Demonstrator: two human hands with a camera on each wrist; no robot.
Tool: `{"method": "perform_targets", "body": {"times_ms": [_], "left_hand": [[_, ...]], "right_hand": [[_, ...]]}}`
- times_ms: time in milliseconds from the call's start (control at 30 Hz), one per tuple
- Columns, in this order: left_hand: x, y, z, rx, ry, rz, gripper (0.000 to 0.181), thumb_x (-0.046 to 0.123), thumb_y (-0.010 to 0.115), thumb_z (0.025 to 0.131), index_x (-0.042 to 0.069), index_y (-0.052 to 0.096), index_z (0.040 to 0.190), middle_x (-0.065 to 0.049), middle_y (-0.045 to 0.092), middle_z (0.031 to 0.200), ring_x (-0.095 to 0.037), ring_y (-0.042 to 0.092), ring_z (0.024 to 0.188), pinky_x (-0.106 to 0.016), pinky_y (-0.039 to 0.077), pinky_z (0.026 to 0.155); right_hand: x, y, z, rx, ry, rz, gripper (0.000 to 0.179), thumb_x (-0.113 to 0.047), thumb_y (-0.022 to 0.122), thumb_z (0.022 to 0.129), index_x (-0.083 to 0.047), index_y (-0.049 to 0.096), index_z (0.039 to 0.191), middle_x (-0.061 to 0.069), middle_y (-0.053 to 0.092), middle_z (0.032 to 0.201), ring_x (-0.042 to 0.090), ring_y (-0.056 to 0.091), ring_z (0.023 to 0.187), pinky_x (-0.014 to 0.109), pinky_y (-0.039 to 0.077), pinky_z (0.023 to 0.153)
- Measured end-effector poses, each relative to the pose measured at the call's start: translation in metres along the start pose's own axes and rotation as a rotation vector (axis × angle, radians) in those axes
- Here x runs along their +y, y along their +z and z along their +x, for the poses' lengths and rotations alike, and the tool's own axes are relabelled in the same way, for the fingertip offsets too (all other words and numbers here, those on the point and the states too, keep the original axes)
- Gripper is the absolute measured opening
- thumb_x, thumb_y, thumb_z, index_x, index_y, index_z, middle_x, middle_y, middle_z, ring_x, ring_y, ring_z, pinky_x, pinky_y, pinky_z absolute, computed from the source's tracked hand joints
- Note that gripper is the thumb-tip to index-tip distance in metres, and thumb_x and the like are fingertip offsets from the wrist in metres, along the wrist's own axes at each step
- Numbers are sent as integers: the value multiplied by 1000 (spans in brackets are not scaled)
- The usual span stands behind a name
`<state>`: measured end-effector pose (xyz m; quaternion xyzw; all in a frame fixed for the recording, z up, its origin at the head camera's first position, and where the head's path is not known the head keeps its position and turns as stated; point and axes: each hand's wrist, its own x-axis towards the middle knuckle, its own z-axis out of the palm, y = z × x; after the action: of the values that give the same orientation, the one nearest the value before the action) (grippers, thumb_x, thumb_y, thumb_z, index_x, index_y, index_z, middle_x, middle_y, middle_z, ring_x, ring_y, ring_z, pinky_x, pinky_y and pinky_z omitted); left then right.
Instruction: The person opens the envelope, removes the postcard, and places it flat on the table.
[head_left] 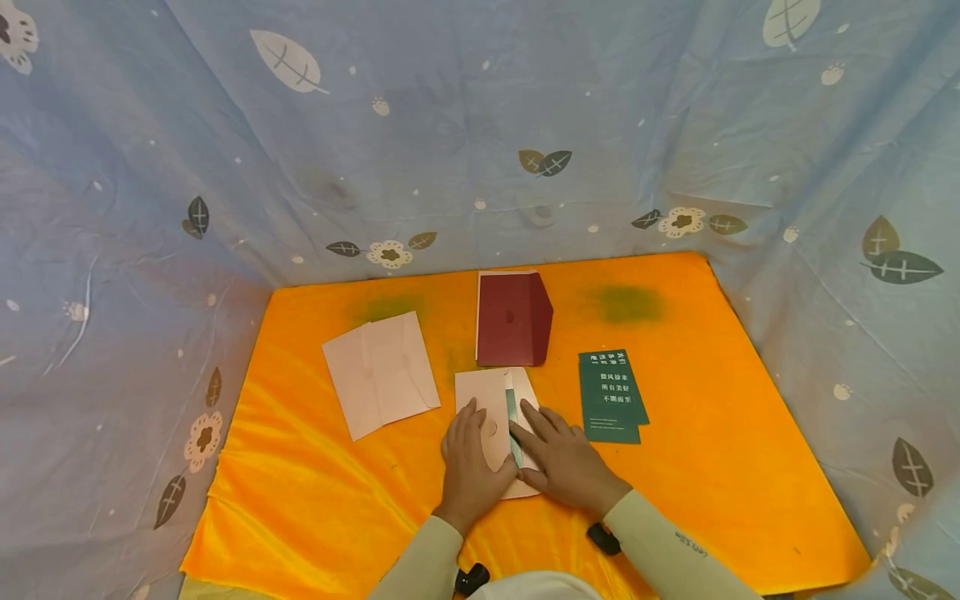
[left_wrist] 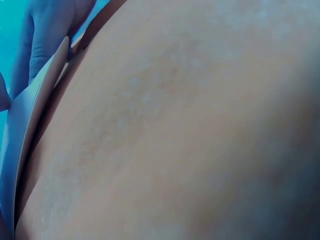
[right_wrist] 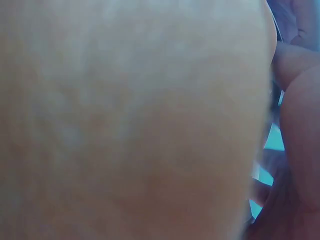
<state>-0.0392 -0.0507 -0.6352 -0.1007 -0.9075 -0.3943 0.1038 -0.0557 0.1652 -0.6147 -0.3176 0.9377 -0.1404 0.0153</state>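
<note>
A pale pink envelope [head_left: 478,387] lies at the front middle, its flap side to the right. Along its opening shows a narrow strip of a green card [head_left: 512,407], the rest hidden by the envelope and fingers. My left hand [head_left: 471,465] rests on the envelope's body, thumb near the opening. From the right, my right hand [head_left: 564,463] lies over the flap side, its fingers touching the card strip and flap. Skin fills most of both wrist views. At the left wrist view's edge, a raised paper edge [left_wrist: 37,107] stands beside right-hand fingers [left_wrist: 45,40].
Two pale pink envelopes [head_left: 401,371] overlap on the left. Behind my hands lies a dark red envelope [head_left: 506,321] with a pale edge beneath it. Green cards [head_left: 611,400] with white writing overlap on the right. Orange cloth [head_left: 720,467] covers the table; patterned curtains [head_left: 465,125] enclose it.
</note>
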Motion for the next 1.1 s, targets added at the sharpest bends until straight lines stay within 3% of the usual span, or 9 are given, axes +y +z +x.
{"method": "perform_targets", "body": {"times_ms": [167,567,800,1100], "left_hand": [[0,0,0,-20,-20,-9,75,28,82,85,2,53,148,-16,36,171,-37,33,155,-67,23,118],[-1,1,1,-14,-10,1,77,31,82,85,2,52,150,-16,36,171,-37,33,154,-67,24,117],[-1,2,0,1,3,5,79,30,85,84,1,52,149,-18,37,170,-39,34,153,-68,25,117],[-4,3,0,4,6,21,78,30,84,84,1,52,149,-17,38,169,-38,36,152,-67,28,116]], "right_hand": [[2,1,2,-9,-20,0,67,-58,67,104,-24,58,161,13,30,176,46,39,151,62,48,103],[1,-1,-1,-19,17,4,73,-63,62,105,-22,53,165,13,30,176,43,37,153,63,48,103],[3,-3,-3,8,14,29,69,-57,66,105,-21,55,163,14,33,175,42,39,152,60,50,100],[8,-5,-5,13,44,39,71,-56,70,103,-17,57,161,19,34,173,44,41,150,63,48,106]]}}
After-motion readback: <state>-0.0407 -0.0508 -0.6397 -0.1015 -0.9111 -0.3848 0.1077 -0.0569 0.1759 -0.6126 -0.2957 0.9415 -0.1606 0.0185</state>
